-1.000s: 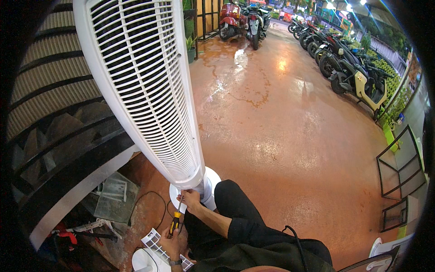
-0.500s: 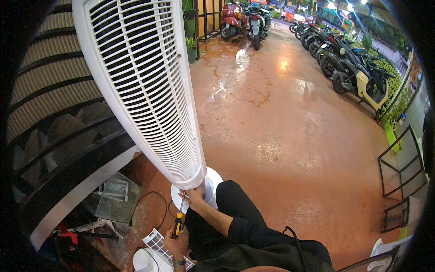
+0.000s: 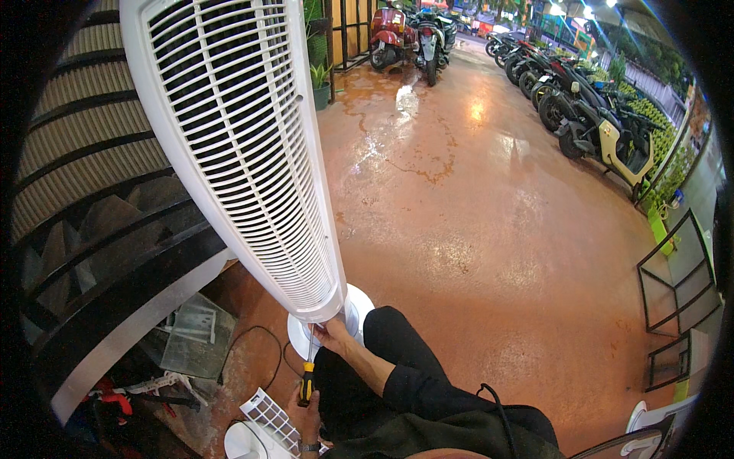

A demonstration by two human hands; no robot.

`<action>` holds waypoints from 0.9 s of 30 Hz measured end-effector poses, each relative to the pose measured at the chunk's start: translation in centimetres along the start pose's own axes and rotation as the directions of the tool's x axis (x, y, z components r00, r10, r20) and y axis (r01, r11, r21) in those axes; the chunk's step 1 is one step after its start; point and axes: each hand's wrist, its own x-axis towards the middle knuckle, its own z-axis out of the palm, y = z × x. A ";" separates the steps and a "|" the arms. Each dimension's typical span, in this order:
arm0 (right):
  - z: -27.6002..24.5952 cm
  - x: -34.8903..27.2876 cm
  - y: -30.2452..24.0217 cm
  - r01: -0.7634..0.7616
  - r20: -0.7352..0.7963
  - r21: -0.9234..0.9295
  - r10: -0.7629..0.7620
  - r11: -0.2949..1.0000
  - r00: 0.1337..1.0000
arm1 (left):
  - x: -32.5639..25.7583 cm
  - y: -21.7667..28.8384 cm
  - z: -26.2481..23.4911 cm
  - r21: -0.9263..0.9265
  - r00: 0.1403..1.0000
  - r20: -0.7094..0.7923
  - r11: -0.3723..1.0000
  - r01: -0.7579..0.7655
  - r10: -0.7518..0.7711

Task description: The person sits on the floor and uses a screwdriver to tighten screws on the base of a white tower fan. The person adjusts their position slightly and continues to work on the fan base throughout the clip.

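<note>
A white tower fan (image 3: 252, 168) with a slatted grille rises in front of me on a round white base (image 3: 362, 300). My left hand (image 3: 307, 419) is closed on the handle of a yellow-and-black screwdriver (image 3: 308, 382). Its thin shaft points up to the fan's lower end, where the tip is hidden. My right hand (image 3: 333, 335) is at the underside of the fan, beside the upper part of the shaft. Its fingers are bent together there, and whatever they pinch is too small to make out.
A white grid panel (image 3: 267, 417) lies by my left hand, next to a white round part (image 3: 243, 441). A dark cable (image 3: 269, 336) curls on the floor. Left of it sits a grey bin (image 3: 197, 336). Parked motorcycles (image 3: 581, 115) line the far right; a black-framed rack (image 3: 679, 279) stands nearer.
The screwdriver and my left hand have shifted slightly right, and the shaft stands more upright. My right hand has moved a little right and down, off the shaft. The fan has barely shifted.
</note>
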 end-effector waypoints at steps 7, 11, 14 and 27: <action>-1.4 1.8 0.2 -0.079 0.016 0.086 0.078 0.993 0.997 | -1.0 0.7 1.1 0.047 0.997 -0.008 0.996 0.082 -0.081; -1.1 1.6 0.3 -0.097 0.045 0.140 0.091 0.985 0.995 | -1.2 0.3 0.4 -0.027 0.996 -0.010 0.996 0.090 -0.090; -0.8 1.6 -0.1 -0.088 0.031 0.131 0.085 0.987 0.996 | -1.0 -1.1 0.2 -0.117 0.997 -0.017 0.990 0.077 -0.079; -1.0 1.7 -0.2 -0.115 0.098 0.146 0.101 0.983 0.990 | -0.7 -2.4 0.8 -0.392 0.983 0.056 0.902 0.181 -0.172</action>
